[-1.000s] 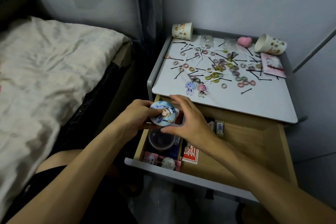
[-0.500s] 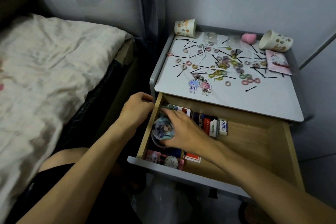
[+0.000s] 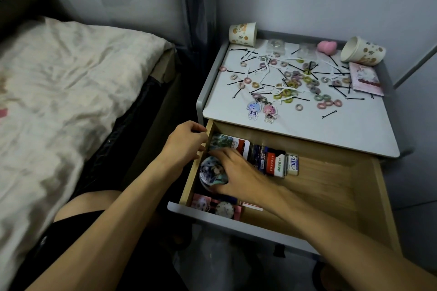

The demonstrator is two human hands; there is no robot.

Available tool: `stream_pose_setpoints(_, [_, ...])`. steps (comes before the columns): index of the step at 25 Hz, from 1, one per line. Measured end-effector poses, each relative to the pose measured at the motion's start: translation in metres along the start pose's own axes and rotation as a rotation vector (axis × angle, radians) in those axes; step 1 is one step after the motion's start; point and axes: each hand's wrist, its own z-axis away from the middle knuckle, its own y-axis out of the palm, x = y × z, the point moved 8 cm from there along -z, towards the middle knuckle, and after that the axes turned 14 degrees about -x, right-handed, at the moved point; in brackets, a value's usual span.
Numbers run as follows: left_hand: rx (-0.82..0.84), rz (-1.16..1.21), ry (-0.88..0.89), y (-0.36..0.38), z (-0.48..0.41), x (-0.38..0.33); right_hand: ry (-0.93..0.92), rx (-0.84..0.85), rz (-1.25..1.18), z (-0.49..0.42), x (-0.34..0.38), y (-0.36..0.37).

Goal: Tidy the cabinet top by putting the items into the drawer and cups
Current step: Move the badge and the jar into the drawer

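Note:
The wooden drawer [image 3: 331,184] stands pulled out under the white cabinet top [image 3: 343,130]. My right hand [image 3: 238,175] reaches into its left end and grips a round picture badge [image 3: 211,173], fingers above it and thumb below. My left hand [image 3: 184,143] rests against the drawer's left wall with loosely curled fingers, holding nothing. On the top lie several small hair ties [image 3: 293,82], black hairpins [image 3: 329,114], two figure keychains [image 3: 261,111], a pink heart [image 3: 327,47] and a pink packet [image 3: 365,79]. One paper cup [image 3: 243,33] lies tipped at the back left, another cup [image 3: 364,53] at the back right.
Cards and small boxes [image 3: 272,160] line the drawer's back left, and picture cards [image 3: 215,205] lie at its front left; its right half shows bare wood. A bed [image 3: 71,101] with a pale cover is close on the left. Walls bound the cabinet behind and right.
The badge went from both hands above the drawer down into its left end, held by my right hand alone. My left hand let go and moved to the drawer's left wall.

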Motion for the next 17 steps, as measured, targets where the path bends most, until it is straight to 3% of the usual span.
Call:
stream_pose_setpoints(10, [0.026,-0.001,0.008,0.004,0.004,-0.003,-0.041,-0.012,0.013,0.005,0.003,-0.003])
stream_pose_setpoints(17, [0.06,0.018,0.03,0.006,0.005,-0.009,0.04,-0.021,-0.057,0.007,0.003,-0.028])
